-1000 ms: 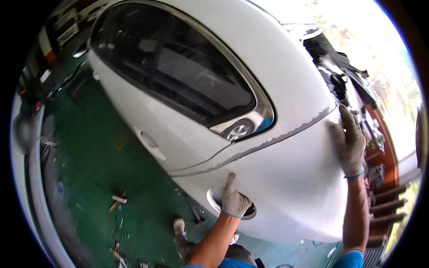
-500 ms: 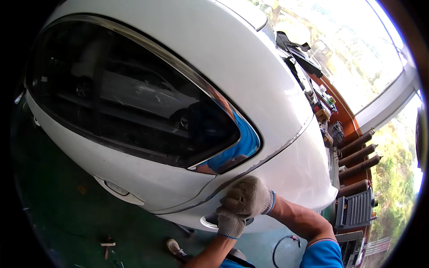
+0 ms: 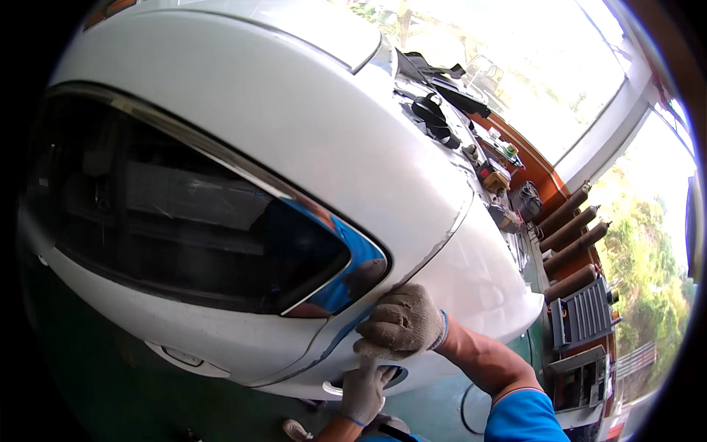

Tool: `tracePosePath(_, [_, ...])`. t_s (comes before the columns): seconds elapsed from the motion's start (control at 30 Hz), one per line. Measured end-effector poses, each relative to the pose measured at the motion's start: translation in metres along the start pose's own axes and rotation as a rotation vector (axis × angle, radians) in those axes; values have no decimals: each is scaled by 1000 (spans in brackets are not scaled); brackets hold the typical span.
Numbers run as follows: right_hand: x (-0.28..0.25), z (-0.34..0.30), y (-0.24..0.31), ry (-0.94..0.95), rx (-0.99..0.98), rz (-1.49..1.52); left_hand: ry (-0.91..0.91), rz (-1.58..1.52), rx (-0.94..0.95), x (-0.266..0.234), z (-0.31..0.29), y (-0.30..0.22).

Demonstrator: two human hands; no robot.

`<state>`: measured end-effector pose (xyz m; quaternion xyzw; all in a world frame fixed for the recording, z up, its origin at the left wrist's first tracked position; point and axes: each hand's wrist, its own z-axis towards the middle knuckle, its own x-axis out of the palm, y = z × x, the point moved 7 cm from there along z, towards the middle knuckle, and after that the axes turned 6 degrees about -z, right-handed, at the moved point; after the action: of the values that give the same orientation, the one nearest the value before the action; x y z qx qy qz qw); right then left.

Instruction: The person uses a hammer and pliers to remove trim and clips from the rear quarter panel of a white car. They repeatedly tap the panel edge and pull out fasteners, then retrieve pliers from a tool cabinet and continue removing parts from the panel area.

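Observation:
My right hand (image 3: 401,322), in a knitted work glove, is closed in a fist against the rear side panel of a white car (image 3: 434,132). It sits over a rough grey seam (image 3: 335,342) just below the corner of the dark side window (image 3: 184,214). Whatever its fingers may hold is hidden. Just beneath it, my gloved left hand (image 3: 362,394) is curled, its top close under the right fist. What lies in it cannot be made out. Beside the left hand, a rounded opening (image 3: 398,377) with a pale rim shows in the panel.
A door handle (image 3: 184,359) juts out on the left. Along the right wall are a cluttered bench (image 3: 501,177), several brown cylinders (image 3: 574,243), a grey louvred cabinet (image 3: 585,317) and a dark hose (image 3: 465,409) on the green floor. A shoe (image 3: 296,429) shows below.
The view has shifted, so the car's window sits further left and lower. My left hand has dropped slightly away from the right fist; before, the two were pressed together.

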<state>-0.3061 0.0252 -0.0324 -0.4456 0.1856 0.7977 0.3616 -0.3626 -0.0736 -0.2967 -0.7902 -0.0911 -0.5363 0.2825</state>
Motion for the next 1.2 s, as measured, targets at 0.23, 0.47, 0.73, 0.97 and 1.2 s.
tracePosePath(0.23, [-21, -9, -19, -154, 174, 100, 69, 1461, 886, 128, -44, -134])
tracePosePath(0.47, [-52, -12, -38, -330, 259, 139, 264, 1991, 1278, 155, -2, -122])
tracePosePath(0.73, [-86, -19, -56, -586, 305, 252, 87, 2173, 1206, 201, -16, -115])
tracePosePath(0.97, [-114, -26, -84, -642, 375, 395, 63, 2211, 1417, 223, 14, -97])
tracePosePath(1.2, [-157, -72, -198, -360, 889, 476, -61, 2448, 1441, 280, 46, -116])
